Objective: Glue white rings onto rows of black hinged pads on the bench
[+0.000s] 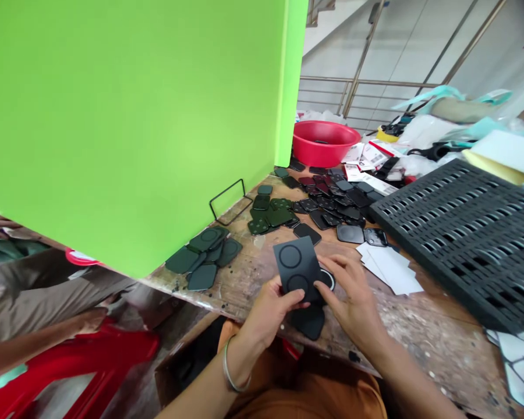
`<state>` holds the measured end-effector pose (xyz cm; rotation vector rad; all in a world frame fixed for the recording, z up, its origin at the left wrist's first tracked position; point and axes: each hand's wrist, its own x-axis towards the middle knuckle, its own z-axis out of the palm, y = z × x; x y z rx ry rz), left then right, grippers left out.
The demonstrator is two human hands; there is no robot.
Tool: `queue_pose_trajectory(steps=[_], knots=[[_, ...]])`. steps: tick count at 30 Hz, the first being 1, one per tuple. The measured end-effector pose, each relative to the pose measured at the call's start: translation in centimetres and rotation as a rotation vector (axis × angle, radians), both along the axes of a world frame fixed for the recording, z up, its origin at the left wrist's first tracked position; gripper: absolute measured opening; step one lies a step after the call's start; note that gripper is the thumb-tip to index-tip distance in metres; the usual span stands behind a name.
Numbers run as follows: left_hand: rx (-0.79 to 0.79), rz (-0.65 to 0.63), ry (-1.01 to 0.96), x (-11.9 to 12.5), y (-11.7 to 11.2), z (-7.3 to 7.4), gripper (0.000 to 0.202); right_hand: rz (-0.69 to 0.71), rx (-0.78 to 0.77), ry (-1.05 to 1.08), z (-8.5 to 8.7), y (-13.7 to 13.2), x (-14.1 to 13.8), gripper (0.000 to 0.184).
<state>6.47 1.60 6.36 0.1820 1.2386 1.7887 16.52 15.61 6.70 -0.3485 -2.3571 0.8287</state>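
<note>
My left hand [273, 305] pinches the lower left of a dark rectangular sheet [308, 256] marked with two rings. My right hand [349, 291] is closed at the sheet's right edge, thumb and fingers around a dark piece with a white ring [329, 280], partly hidden behind the sheet. Whether that piece is joined to the sheet, I cannot tell. Below my hands, a dark flat rounded piece [310, 323] lies at the table's edge. Dark green flat pieces [203, 276], some with a ring mark, form a pile to the left.
Small green plates [282, 216] and black and dark red ones [327, 201] cover the table's middle. White cards [390, 269] lie right of my hand, beside a black slotted rack [467, 233]. A red basin [325, 142] stands behind. A green panel [135, 116] rises at left, near another person's arm [48, 337].
</note>
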Motion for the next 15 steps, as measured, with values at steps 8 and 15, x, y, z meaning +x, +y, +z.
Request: queue_pose_trajectory(steps=[8,15], knots=[[0.03,-0.142,0.083,-0.5,-1.1,-0.3,0.036,0.167,0.045,-0.103,1.1,0.6,-0.5,0.015],[-0.089,0.001,-0.035,-0.4,-0.7,0.1,0.047,0.144,0.237,-0.034,0.1,-0.5,-0.4,0.017]])
